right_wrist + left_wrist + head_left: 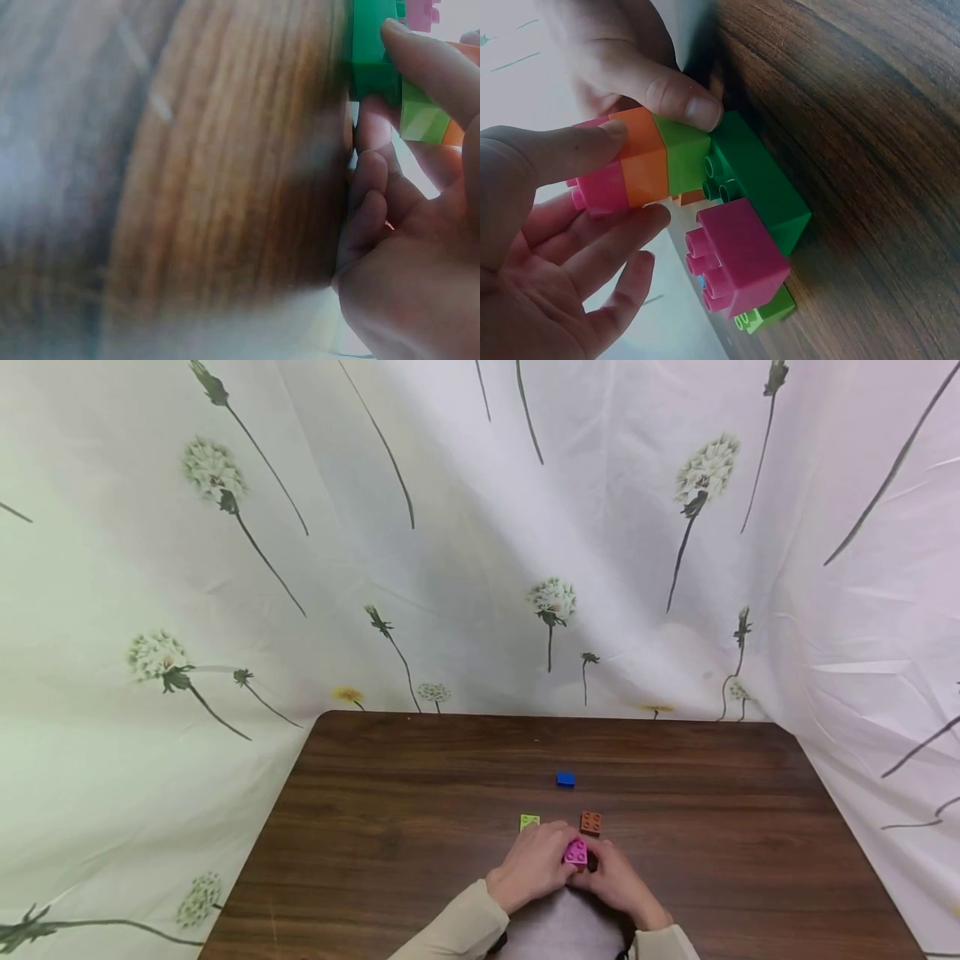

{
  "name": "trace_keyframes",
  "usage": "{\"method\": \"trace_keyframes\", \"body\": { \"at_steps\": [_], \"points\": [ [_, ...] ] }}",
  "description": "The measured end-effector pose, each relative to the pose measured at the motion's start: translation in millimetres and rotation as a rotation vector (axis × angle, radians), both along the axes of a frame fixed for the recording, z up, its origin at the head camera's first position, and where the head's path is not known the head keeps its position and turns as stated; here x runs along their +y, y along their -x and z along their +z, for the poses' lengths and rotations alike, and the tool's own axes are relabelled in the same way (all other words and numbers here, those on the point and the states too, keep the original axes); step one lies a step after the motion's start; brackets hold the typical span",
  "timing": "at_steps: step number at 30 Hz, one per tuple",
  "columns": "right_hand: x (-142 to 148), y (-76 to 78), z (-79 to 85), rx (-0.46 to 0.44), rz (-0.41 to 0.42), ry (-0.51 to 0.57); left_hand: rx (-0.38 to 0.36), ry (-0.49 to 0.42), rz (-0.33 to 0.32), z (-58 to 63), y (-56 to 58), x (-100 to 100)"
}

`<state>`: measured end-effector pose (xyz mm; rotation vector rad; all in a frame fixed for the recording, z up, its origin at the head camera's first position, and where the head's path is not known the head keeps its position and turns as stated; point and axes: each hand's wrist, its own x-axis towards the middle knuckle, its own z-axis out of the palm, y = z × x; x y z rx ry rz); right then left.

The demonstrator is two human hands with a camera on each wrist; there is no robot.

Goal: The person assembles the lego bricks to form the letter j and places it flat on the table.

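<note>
Between thumb and fingers, the left hand (547,292) is pinching the brick stack (646,171) at its pink-orange end; the right hand (420,232) is gripping its green end.

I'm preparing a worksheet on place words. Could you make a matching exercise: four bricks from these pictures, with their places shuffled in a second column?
Bricks
1. blue brick
2. brown brick
3. orange brick
4. dark green brick

Places
A. between a pink brick and a light green brick
B. loose, nearest the far edge of the table
C. directly under that light green brick
D. loose, just beyond the right hand

Pairs: 1-B, 2-D, 3-A, 4-C
</note>
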<state>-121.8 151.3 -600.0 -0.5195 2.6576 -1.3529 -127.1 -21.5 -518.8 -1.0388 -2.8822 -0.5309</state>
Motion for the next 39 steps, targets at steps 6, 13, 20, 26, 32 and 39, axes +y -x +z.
{"method": "trace_keyframes", "body": {
  "at_steps": [6,13,20,26,32,39],
  "points": [
    [0,0.7,-2.5,0.035,-0.006,-0.025,-0.029,-0.029,0.021,0.1,-0.5,-1],
    [1,3.1,-0.8,0.049,0.013,-0.033,-0.071,-0.025,0.003,-3.4,0.0,-6],
    [3,4.1,0.7,-0.057,0.016,-0.011,-0.209,-0.153,-0.018,1.6,9.2,-22],
    [3,5.2,0.7,-0.112,0.036,0.004,-0.305,-0.266,0.125,0.6,24.7,-51],
    [3,5.4,1.4,-0.127,0.035,0.000,-0.303,-0.287,0.221,-15.3,33.8,-72],
    [3,5.1,0.0,-0.150,0.019,-0.019,-0.383,-0.261,0.241,-34.2,31.9,-78]
  ]
}}
